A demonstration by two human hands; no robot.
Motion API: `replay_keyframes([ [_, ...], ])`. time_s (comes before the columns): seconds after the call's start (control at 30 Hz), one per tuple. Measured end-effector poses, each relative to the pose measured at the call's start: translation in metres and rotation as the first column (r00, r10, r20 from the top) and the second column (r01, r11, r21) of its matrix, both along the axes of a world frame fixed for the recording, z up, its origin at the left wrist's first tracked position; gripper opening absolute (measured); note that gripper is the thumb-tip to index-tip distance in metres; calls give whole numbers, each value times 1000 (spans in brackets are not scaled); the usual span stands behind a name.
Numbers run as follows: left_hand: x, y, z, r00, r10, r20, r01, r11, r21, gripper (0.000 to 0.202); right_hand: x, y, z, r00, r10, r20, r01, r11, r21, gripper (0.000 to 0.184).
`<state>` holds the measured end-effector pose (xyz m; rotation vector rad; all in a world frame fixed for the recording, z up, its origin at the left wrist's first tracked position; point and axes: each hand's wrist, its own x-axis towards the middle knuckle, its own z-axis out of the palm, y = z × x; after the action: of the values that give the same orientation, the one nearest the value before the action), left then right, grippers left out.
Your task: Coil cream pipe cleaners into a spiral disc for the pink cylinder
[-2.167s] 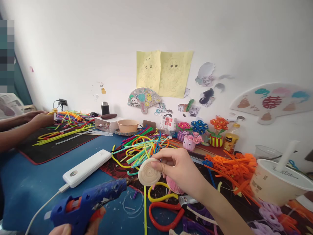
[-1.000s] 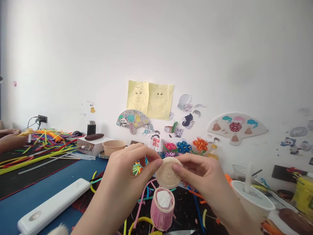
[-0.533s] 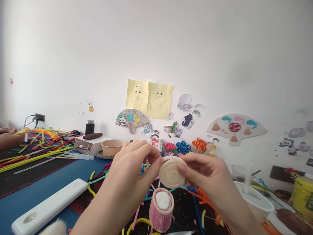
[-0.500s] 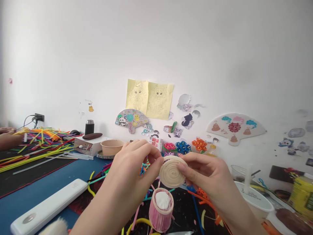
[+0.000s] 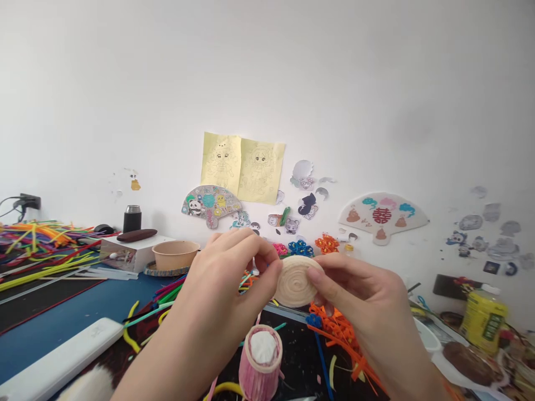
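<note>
A cream spiral-coiled disc [image 5: 295, 284] is held up in front of me, its flat coiled face toward the camera. My left hand [image 5: 234, 278] pinches its left edge between thumb and fingertips. On the other side, my right hand [image 5: 363, 292] grips the right edge, thumb pressed on the coiled face and fingers behind. Below the disc stands a small pink cup [image 5: 259, 379] with a cream coiled rim and white stuffing inside its mouth. Neither hand touches this cup.
Orange pipe-cleaner pieces [image 5: 336, 323] lie under my right hand. A long white device [image 5: 62, 359] rests at the left, near a tan bowl [image 5: 175, 255] and many coloured pipe cleaners [image 5: 42, 239]. A yellow-labelled bottle [image 5: 485, 317] stands at the right.
The view has turned right, so the wall and table things sit further left. The disc is raised slightly and tilted; both hands keep their hold on it.
</note>
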<state>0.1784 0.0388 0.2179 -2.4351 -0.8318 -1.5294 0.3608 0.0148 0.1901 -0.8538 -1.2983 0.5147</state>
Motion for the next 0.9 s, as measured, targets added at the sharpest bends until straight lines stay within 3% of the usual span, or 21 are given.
replay_keyframes([
  [0.17,4,3,1,1000,-28,12,27,998,55,12,7,1,-2,991,-91,95,82,992,98,13],
  [0.43,15,4,4,1000,11,-27,-7,992,125,13,6,-4,0,978,-204,40,197,972,129,11],
  [0.57,19,10,0,999,-1,-35,6,990,144,13,11,0,0,976,-204,78,188,967,170,9],
  [0.9,19,22,-6,998,-16,-63,25,988,151,15,9,7,-4,977,-204,59,198,975,103,15],
])
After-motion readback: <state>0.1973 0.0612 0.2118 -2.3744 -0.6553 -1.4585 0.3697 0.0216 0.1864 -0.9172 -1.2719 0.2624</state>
